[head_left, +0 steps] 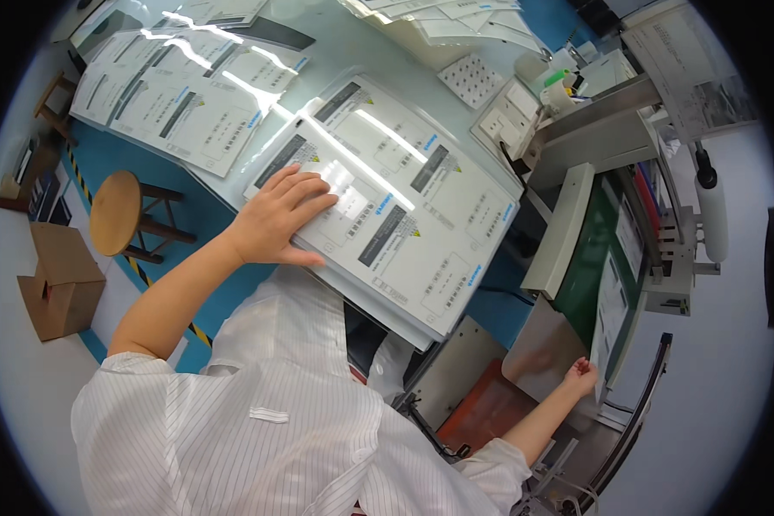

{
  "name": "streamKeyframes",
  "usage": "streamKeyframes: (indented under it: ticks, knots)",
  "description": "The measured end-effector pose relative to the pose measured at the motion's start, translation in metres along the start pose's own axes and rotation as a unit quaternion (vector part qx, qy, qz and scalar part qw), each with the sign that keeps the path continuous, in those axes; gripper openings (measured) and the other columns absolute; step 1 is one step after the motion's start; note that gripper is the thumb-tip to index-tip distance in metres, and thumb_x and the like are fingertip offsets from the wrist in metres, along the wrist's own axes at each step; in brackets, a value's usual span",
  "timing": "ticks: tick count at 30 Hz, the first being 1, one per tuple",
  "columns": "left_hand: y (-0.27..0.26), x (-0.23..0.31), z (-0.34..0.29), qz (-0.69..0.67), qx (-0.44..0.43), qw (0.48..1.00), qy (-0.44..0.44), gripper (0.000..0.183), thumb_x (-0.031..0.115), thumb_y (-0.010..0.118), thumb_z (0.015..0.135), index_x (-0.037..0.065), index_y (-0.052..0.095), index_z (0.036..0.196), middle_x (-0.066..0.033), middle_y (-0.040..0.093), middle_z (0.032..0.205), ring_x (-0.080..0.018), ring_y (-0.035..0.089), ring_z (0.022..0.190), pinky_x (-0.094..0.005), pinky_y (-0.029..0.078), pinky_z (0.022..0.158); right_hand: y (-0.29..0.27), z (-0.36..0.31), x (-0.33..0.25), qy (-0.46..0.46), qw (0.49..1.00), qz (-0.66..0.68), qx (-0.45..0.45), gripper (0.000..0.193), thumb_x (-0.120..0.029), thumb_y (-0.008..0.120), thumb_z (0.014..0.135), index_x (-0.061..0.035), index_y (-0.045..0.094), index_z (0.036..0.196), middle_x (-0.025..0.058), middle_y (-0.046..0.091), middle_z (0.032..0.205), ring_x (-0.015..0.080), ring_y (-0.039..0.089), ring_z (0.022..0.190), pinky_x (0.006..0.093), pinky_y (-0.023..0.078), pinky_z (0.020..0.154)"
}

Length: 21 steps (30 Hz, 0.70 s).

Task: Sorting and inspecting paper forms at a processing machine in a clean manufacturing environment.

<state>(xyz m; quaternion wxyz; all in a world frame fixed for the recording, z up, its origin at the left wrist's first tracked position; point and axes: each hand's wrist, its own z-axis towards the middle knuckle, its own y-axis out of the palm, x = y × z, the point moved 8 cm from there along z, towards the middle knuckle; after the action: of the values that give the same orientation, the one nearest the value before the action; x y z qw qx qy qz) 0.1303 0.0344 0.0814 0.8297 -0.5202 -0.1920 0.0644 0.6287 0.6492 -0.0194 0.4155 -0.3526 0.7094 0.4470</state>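
Note:
My left hand lies flat on the near left edge of a thick stack of glossy printed sheets, fingers stretched out and thumb apart. The sheets are white with dark label blocks and small blue marks. Low on the right, my right hand is closed at the near end of a white printed sheet. That sheet lies along the green belt of a machine, and my curled fingers seem to pinch its edge; the fingertips are partly hidden. Another printed sheet is farther up the belt.
More printed sheets are spread over the glass-topped table at the far left. Papers are piled at the back. A switch box sits beside the machine frame. A wooden stool and an open cardboard box stand left.

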Motion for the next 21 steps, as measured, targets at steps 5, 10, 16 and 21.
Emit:
streamKeyframes:
  ticks: [5,10,16,21]
  knots:
    - [-0.004,-0.011,0.002,-0.031,-0.021,0.999,-0.003,0.083,0.065,0.067,0.069,0.006,0.053,0.126,-0.0126,0.051,0.123,-0.0309,0.045,0.123,-0.0501,0.025,0.113,0.078,-0.195,-0.113,-0.211,0.947,-0.054,-0.234,0.013,-0.004,0.053,0.091,0.0075,0.056,0.096,0.0182,0.061,0.101,0.0264,0.063,0.089,0.0448,0.059,0.081]
    - [0.003,-0.018,0.012,-0.215,-0.057,0.973,-0.069,0.068,0.061,0.042,0.089,0.003,0.060,0.119,-0.0125,0.056,0.118,-0.0299,0.047,0.122,-0.0493,0.023,0.113,0.139,-0.358,-0.163,-0.281,0.900,-0.041,-0.332,0.029,-0.006,0.048,0.092,0.0114,0.055,0.114,0.0207,0.059,0.118,0.0289,0.059,0.108,0.0477,0.050,0.099]
    - [0.058,0.061,0.044,-0.899,-0.202,0.313,-0.229,0.090,0.073,0.023,0.091,-0.004,0.056,0.125,-0.0214,0.059,0.120,-0.0310,0.058,0.111,-0.0493,0.045,0.098,0.186,-0.455,-0.164,-0.184,0.698,0.104,-0.684,0.057,-0.005,0.045,0.089,0.0099,0.028,0.141,0.0213,0.036,0.146,0.0378,0.044,0.128,0.0454,0.049,0.092]
    - [0.044,-0.003,0.073,-0.935,-0.019,0.263,-0.238,0.068,0.055,0.040,0.096,-0.005,0.054,0.124,-0.0219,0.062,0.115,-0.0283,0.064,0.104,-0.0446,0.054,0.088,0.197,-0.487,-0.127,-0.095,0.571,0.051,-0.814,0.066,-0.022,0.048,0.085,0.0137,0.032,0.137,0.0293,0.038,0.141,0.0399,0.043,0.128,0.0459,0.042,0.098]
